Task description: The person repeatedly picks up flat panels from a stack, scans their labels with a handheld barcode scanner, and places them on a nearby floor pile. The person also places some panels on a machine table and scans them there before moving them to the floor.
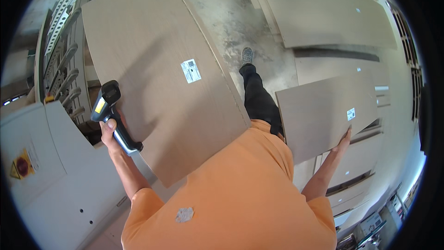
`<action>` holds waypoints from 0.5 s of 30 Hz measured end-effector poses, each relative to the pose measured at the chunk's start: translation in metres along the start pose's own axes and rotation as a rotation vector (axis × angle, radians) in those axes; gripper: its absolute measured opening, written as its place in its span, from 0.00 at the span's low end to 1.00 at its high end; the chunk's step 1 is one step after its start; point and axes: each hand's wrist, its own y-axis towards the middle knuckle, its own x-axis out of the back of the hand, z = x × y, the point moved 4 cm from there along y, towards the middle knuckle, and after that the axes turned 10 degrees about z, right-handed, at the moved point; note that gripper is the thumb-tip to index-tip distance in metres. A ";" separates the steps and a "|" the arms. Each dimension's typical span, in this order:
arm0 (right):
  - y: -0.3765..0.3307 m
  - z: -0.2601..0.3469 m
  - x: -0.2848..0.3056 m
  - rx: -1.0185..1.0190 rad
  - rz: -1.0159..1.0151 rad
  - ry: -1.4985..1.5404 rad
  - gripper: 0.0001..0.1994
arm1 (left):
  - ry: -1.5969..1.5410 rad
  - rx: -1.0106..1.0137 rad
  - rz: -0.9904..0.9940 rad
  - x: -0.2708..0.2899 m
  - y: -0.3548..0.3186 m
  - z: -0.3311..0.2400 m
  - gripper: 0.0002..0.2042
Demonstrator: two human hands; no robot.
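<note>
At the left, my left hand (pixel 109 135) is wrapped round the handle of a black and grey barcode scanner (pixel 121 132) with a yellow label. Beside the scanner lies a large brown wood panel (pixel 143 41) bearing a white printed sticker (pixel 191 71); its far end reaches toward the top of the view. On my right side, my right hand (pixel 341 142) grips the edge of a smaller brown panel (pixel 314 115), the fingers mostly hidden. One fingertip reaches just below that panel's white sticker (pixel 351 114).
A white machine housing (pixel 41 203) with a warning sign stands at the left, below a metal rack (pixel 69 60). More labelled panels (pixel 323 14) rest along the right side. My shoe (pixel 247 56) is on the concrete floor (pixel 212 4) between the panels.
</note>
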 end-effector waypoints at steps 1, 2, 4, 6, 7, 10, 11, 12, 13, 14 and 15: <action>0.003 0.007 -0.001 -0.060 -0.011 0.061 0.27 | 0.010 0.031 -0.044 -0.002 -0.003 -0.002 0.31; 0.008 0.019 -0.005 -0.008 0.000 -0.003 0.27 | 0.012 0.051 -0.095 -0.004 -0.005 -0.006 0.31; 0.010 0.049 -0.011 -0.005 -0.053 0.040 0.27 | -0.013 0.099 -0.304 -0.011 -0.013 -0.016 0.30; 0.033 0.109 -0.039 0.124 0.051 0.027 0.28 | -0.063 0.195 -0.341 -0.032 -0.017 -0.029 0.28; 0.067 0.125 -0.070 0.114 0.119 0.017 0.28 | -0.106 0.128 -0.318 -0.055 -0.013 -0.033 0.29; 0.108 0.183 -0.145 0.195 0.167 0.127 0.28 | -0.089 0.162 -0.298 -0.101 0.011 -0.069 0.28; 0.129 0.211 -0.178 0.243 0.246 0.121 0.28 | -0.088 0.187 -0.351 -0.119 0.028 -0.079 0.28; 0.153 0.242 -0.211 0.232 0.318 0.171 0.27 | -0.086 0.158 -0.359 -0.144 0.052 -0.088 0.29; 0.171 0.269 -0.245 0.225 0.413 0.237 0.27 | -0.097 0.149 -0.302 -0.166 0.083 -0.097 0.30; 0.194 0.290 -0.286 0.169 0.466 0.194 0.27 | -0.128 0.138 -0.315 -0.194 0.119 -0.096 0.30; 0.203 0.298 -0.321 0.118 0.577 0.203 0.26 | -0.129 0.152 -0.311 -0.214 0.158 -0.098 0.30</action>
